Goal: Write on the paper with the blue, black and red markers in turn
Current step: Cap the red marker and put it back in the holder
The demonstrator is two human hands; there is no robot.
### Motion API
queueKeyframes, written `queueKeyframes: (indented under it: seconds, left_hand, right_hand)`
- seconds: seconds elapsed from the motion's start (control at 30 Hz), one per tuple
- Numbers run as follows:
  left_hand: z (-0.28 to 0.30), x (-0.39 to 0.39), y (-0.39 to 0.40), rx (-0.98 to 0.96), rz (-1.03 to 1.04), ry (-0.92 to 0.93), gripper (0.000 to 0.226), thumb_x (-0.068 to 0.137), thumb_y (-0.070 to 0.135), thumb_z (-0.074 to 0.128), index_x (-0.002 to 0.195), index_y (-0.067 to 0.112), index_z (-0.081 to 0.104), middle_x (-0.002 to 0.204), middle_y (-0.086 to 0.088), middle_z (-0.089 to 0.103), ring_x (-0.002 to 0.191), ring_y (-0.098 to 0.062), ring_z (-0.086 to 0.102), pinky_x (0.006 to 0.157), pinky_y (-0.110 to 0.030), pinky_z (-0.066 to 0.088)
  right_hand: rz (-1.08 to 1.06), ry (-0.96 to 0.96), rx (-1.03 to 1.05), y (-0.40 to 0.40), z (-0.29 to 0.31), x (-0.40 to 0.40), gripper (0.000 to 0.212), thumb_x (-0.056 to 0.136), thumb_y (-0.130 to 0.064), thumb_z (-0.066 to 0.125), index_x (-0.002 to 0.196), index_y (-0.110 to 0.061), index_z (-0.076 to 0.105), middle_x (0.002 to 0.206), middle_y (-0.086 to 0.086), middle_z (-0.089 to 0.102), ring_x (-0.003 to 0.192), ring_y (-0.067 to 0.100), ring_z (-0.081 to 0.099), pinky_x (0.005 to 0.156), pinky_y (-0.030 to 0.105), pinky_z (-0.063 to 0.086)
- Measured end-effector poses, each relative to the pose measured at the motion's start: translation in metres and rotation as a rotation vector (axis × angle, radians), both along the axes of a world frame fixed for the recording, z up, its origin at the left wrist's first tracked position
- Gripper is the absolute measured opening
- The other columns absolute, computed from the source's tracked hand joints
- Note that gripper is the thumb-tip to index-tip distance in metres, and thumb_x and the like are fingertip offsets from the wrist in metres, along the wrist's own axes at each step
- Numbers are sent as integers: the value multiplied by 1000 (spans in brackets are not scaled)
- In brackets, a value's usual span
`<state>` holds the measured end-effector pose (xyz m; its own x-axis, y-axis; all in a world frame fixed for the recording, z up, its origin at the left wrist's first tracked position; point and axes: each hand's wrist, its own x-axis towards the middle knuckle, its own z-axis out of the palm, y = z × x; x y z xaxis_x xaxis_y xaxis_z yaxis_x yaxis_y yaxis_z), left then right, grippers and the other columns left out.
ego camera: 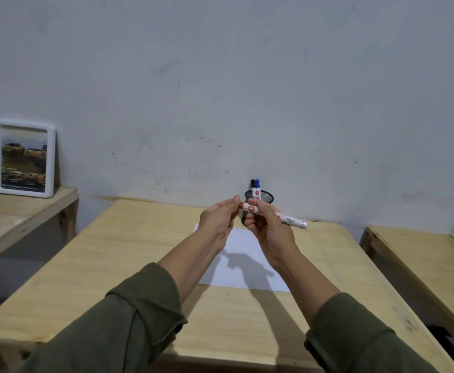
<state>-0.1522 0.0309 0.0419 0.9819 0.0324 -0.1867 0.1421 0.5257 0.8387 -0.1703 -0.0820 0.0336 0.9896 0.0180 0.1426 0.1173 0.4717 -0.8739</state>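
Observation:
I hold the red marker level above the table. My right hand grips its white barrel, and my left hand pinches its red cap end. Below my hands lies the white paper on the wooden table. Behind my hands a black mesh pen cup stands near the wall with the black marker and the blue marker upright in it. My hands cover part of the paper's far edge.
A white-framed picture leans on the wall on a wooden shelf to the left. Another wooden table stands to the right across a narrow gap. The wall runs right behind the pen cup.

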Motion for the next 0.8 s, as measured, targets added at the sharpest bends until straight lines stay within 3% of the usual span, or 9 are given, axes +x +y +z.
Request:
queueKeyframes:
  seconds: [0.13,0.3,0.4,0.5,0.57,0.67,0.8]
  left_hand:
    - [-2,5,-1,78,14,-19,9,89,14,60,81,16,64,80,2,65,77,-6,58,68,-17,40]
    - [3,25,6,115,24,-13,14,93,20,55,81,22,62,85,10,65,78,0,58,66,-19,36]
    - [7,38,3,232,-46,-60,15,93,23,53,82,24,63,87,13,67,83,0,60,73,-22,36]
    - [14,53,-7,332,-142,-124,14,93,25,54,84,25,65,90,11,67,91,-5,60,75,-24,37]
    - [16,68,-14,389,-165,-137,11,91,28,57,98,23,65,101,6,68,99,-9,59,79,-26,39]
    - [7,93,-20,652,-104,-141,35,88,30,60,121,20,59,125,-3,63,114,-18,57,90,-29,41]
    - [-4,117,-27,1046,-57,-257,53,88,34,60,137,18,48,137,-3,56,126,-20,51,100,-30,39]
  right_hand:
    - [87,-14,-79,-6,-4,-1,18,93,-14,54,108,-8,62,82,8,61,67,13,59,63,22,50]
    - [285,26,-38,-29,0,0,64,71,-41,64,125,-8,59,107,12,68,89,23,66,76,30,50]
    - [328,72,-82,-41,3,8,55,83,-42,51,124,-7,60,113,13,68,95,24,66,76,30,49]
    - [139,53,-311,-48,2,27,21,92,-17,53,109,-12,65,106,10,71,85,17,65,68,23,48]
    - [-18,61,-439,-52,4,45,17,90,-7,56,102,-16,63,97,7,71,74,12,62,56,15,46]
    - [-163,61,-463,-62,11,77,37,89,-3,56,117,-27,52,80,2,65,62,9,58,49,18,43]
    - [-276,-27,-552,-71,21,122,78,86,5,55,141,-43,27,88,8,64,82,17,64,73,30,53]
